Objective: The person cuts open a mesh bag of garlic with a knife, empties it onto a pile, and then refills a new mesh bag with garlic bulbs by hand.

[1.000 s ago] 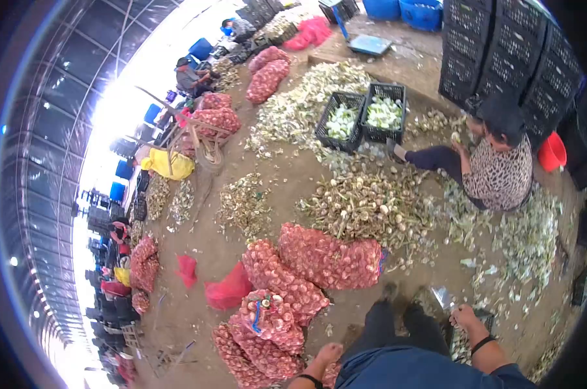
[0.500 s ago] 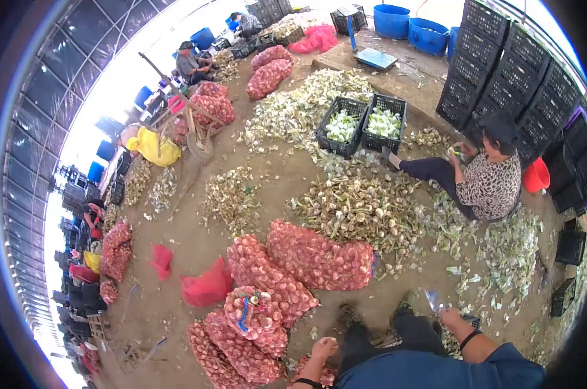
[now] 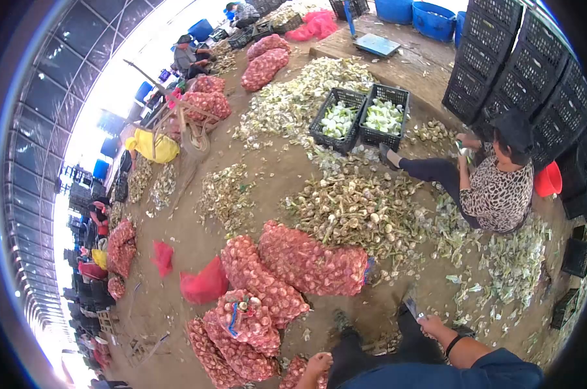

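My right hand (image 3: pixel 428 323) is closed around a knife, whose broad, shiny blade (image 3: pixel 411 307) points forward and slightly left beside my right leg. My left hand (image 3: pixel 319 364) hangs low with its fingers curled, and nothing shows in it. Red mesh sacks of garlic lie just ahead and to the left: a tied sack (image 3: pixel 245 319) with a blue cord is nearest, and a large sack (image 3: pixel 313 258) lies beyond it. Past the sacks spreads a heap of garlic bulbs with stalks (image 3: pixel 352 214).
A seated person (image 3: pixel 494 181) works at the right by stacked black crates (image 3: pixel 481 58). Two black crates (image 3: pixel 389 139) of pale trimmed garlic stand ahead beside a peelings pile (image 3: pixel 287 97). A wooden cart (image 3: pixel 193 129) and other people are at left; a scale (image 3: pixel 376 45) sits behind.
My view has shifted slightly. My right hand has moved left with the knife, closer to my leg. The seated person's hands have shifted a little.
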A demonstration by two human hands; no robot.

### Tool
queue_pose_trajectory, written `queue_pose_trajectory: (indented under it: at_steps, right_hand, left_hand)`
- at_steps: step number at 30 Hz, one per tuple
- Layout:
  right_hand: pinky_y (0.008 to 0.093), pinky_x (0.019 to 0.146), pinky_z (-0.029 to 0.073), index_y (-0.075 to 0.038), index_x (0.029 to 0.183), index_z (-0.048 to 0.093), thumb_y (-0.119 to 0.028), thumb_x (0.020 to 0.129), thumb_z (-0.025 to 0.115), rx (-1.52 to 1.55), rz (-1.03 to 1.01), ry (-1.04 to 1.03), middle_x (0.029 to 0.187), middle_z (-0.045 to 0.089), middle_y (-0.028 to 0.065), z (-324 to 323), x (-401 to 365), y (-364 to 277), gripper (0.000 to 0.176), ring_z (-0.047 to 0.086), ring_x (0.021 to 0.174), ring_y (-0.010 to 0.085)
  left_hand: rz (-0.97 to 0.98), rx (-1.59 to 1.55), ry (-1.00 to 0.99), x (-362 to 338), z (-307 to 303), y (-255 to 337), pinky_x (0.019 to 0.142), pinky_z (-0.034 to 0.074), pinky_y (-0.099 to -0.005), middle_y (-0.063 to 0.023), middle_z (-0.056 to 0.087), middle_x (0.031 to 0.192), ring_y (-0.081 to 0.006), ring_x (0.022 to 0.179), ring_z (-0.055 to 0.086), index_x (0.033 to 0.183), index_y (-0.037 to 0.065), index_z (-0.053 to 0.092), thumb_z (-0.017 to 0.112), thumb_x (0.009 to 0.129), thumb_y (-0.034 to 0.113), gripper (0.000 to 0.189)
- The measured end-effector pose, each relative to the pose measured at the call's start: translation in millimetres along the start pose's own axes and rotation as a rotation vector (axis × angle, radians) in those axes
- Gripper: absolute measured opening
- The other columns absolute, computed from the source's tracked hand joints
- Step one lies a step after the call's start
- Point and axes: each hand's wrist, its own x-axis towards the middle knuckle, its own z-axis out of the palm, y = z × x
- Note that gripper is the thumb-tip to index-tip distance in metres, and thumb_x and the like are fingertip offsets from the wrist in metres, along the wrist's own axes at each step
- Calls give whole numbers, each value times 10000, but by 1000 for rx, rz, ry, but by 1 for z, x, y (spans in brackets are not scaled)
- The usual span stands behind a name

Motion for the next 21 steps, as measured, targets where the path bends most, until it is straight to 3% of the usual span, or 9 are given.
queue_pose_trajectory:
  at_steps: [4, 6, 9, 13, 16, 17, 18, 20, 21]
  right_hand:
    - [359, 393, 406, -38, 656, 553, -277, 861, 646, 59, -79, 35, 558, 562, 83, -29, 41, -5, 328, 541, 436, 193]
    - [361, 396, 402, -34, 690, 557, -270, 867, 641, 68, -71, 92, 563, 559, 83, -39, 44, -18, 307, 542, 442, 192]
    - [352, 417, 418, -15, 793, 556, -255, 879, 635, 111, -19, 47, 602, 568, 86, -39, 84, 16, 267, 547, 472, 184]
    - [342, 444, 436, 1, 911, 520, -247, 903, 633, 273, 78, 38, 644, 569, 83, -7, 109, 18, 272, 539, 497, 166]
    - [333, 449, 443, -5, 916, 508, -247, 909, 639, 261, 109, 70, 654, 569, 76, 17, 126, 37, 275, 533, 496, 158]
    - [327, 450, 446, -10, 908, 508, -248, 910, 642, 255, 89, 94, 658, 569, 71, 22, 131, 38, 274, 531, 494, 154]
    - [313, 440, 443, -23, 885, 497, -244, 906, 649, 239, 117, 136, 655, 563, 54, 29, 132, 35, 269, 526, 495, 140]
    - [307, 427, 434, -32, 874, 492, -237, 896, 650, 221, 151, 201, 642, 552, 48, 34, 144, 50, 260, 515, 484, 133]
    - [302, 414, 426, -42, 863, 487, -230, 886, 651, 218, 167, 253, 629, 540, 42, 41, 149, 58, 251, 505, 473, 125]
  left_hand:
    - [8, 140, -45, 5, 60, 15, 658, 516, -280, -51, 665, 879, -123, 759, 634, 1107, 49, 617, 654, 921, 274, 294]
    - [110, 150, -206, 39, 68, 4, 657, 501, -280, -18, 649, 858, -104, 767, 601, 1084, 65, 630, 646, 926, 297, 281]
    - [176, 326, -217, 75, 94, 25, 663, 472, -252, 3, 631, 833, -83, 743, 572, 1057, 70, 643, 647, 920, 327, 292]
    - [417, 687, -161, 143, 121, 77, 803, 503, -364, -133, 667, 884, -264, 860, 656, 956, 23, 660, 642, 881, 347, 333]
    - [572, 1055, -148, 220, 133, 117, 782, 474, -504, -239, 617, 891, -425, 893, 592, 836, 25, 602, 580, 838, 325, 301]
    - [552, 1203, -146, 257, 134, 120, 797, 478, -499, -223, 621, 908, -415, 914, 592, 857, 41, 626, 579, 845, 315, 278]
    - [749, 1144, -25, 279, 137, 125, 806, 493, -481, -186, 635, 932, -387, 935, 604, 885, 54, 647, 589, 849, 300, 255]
    - [945, 1238, -26, 313, 158, 154, 822, 486, -477, -172, 638, 991, -372, 971, 596, 953, 49, 633, 626, 828, 256, 242]
    - [785, 1310, -79, 349, 168, 140, 834, 495, -464, -151, 649, 982, -340, 969, 613, 971, 59, 645, 622, 839, 254, 237]
